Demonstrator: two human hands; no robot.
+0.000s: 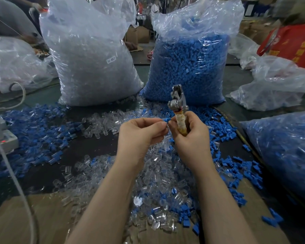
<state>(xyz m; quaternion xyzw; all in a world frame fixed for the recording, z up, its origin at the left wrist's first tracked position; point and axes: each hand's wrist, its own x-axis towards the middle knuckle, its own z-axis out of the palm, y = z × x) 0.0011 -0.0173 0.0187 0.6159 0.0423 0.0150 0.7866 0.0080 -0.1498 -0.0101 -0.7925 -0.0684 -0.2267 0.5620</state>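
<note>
A small blue plastic piece [166,119], matte and blocky, is sitting pinched between the thumb and fingers [158,124] of the left hand [141,132], raised above the worktop [88,148] and just beside the right hand [190,136]. The left hand is curling inward with its wrist bent and its forearm reaching up from the lower edge. The right hand is clenching a hand tool [177,103] upright. The tool's handle is wrapped in yellowish, worn tape, and its shiny metal head with a pivot is standing clear above the fist. Below both hands, loose clear plastic caps [157,173], glossy and tube-shaped, are lying heaped on the dark worktop, mixed with scattered blue pieces [42,138]. Brown cardboard [42,217] is lying at the near edge. Behind, a crinkled transparent bag of clear caps [93,59] is standing beside a similar bag of blue pieces [188,71].
</note>
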